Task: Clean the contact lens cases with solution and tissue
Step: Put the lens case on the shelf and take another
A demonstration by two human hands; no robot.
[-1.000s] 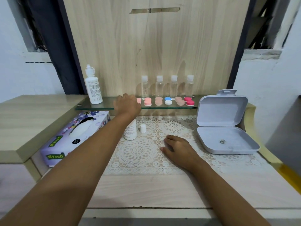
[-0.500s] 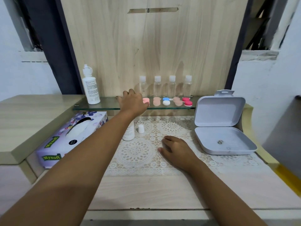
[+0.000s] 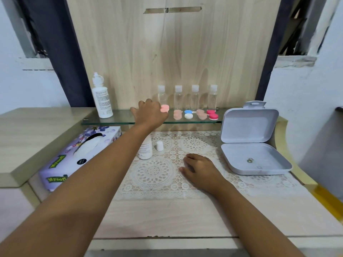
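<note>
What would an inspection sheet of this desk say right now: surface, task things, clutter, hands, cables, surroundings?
Surface: wood desk with lace mat; glass shelf at the back.
Job's things: lens cases in a row on the shelf; solution bottle at its left end; second bottle, top hidden by the arm, and loose cap on the mat; tissue box at left.
Clutter: four clear bottles behind the cases; open white box at right.
Hands: left hand at the pink case, grip hidden; right hand flat on the mat.
Cables: nothing seen.
Surroundings: wood panel behind.
</note>
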